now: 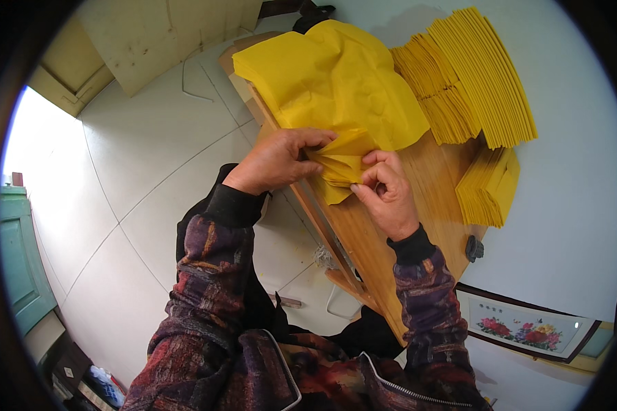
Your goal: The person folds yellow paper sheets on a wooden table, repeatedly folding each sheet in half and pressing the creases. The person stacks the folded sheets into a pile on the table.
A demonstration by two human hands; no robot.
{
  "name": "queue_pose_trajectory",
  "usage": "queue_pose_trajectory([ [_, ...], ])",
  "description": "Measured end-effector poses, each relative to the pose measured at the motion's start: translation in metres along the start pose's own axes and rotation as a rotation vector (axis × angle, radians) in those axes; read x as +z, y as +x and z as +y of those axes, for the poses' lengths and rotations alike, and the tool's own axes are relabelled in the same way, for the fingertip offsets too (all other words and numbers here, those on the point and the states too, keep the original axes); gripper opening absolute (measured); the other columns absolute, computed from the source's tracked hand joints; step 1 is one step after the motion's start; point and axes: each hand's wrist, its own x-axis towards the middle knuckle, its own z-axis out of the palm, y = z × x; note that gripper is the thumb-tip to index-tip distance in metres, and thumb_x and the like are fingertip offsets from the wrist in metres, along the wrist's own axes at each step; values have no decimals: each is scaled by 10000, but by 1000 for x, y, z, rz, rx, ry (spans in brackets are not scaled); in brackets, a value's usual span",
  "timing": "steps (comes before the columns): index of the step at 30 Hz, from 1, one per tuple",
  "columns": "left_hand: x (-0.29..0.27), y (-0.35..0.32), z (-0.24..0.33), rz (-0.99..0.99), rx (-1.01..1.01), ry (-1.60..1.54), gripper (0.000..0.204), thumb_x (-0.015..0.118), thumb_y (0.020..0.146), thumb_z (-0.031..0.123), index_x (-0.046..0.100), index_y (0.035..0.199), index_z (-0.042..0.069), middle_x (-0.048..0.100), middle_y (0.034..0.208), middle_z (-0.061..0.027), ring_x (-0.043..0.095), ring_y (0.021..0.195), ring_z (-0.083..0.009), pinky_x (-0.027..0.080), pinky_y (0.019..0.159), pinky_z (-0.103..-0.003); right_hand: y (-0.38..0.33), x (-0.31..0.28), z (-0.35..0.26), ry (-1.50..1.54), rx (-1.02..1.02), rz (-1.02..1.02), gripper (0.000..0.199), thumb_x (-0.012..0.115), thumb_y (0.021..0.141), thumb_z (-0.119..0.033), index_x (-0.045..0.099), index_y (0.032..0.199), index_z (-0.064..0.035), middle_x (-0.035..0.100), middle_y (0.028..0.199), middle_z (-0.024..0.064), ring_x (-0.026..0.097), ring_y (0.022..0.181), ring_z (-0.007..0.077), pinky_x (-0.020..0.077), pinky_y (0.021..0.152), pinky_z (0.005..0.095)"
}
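Observation:
Between my two hands is a yellow paper sheet (341, 163), gathered into pleats above the near part of a wooden table. My left hand (277, 159) pinches its left side between thumb and fingers. On the right side, my right hand (386, 190) grips the lower edge of the folds with thumb and fingertips. Just beyond lies a loose stack of flat yellow sheets (322, 75), wrinkled on top and reaching over the table's left edge. Whether one sheet or a few are in the folds, I cannot tell.
Folded yellow paper bundles (483, 75) stand in rows against the wall at the far right, with a smaller folded bundle (488, 186) nearer. A small dark object (474, 248) sits at the right edge of the wooden table (418, 205). Tiled floor (151, 178) lies to the left.

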Motion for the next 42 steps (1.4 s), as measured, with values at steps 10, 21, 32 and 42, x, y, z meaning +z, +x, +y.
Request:
queue_pose_trajectory([
  [10,5,0,5,16,16,-23,422,608,801,-58,568,1220,-26,669,1101,-93,619,993,-143,479,890,-258,-5,5,3,-195,-170,42,196,704,730,44,566,845,-34,508,1058,93,543,727,169,474,630,269],
  [21,9,2,13,102,-1,95,252,602,858,-30,640,1105,0,678,1010,-57,603,931,-110,486,854,-263,-21,15,10,-379,-328,264,371,761,682,-5,583,996,-89,520,1118,102,584,752,226,512,615,317],
  [32,11,3,20,141,-71,167,246,581,884,11,638,1123,-6,679,924,-48,588,843,-93,496,812,-265,-27,17,10,-430,-293,178,287,750,685,18,641,934,-73,519,1142,93,585,704,191,502,619,315],
  [42,12,3,16,153,-81,105,234,609,897,48,627,1117,-31,670,906,-31,575,833,-77,495,790,-254,-14,14,9,-62,-90,90,114,649,786,51,610,863,-24,475,1153,105,526,716,141,452,640,251],
])
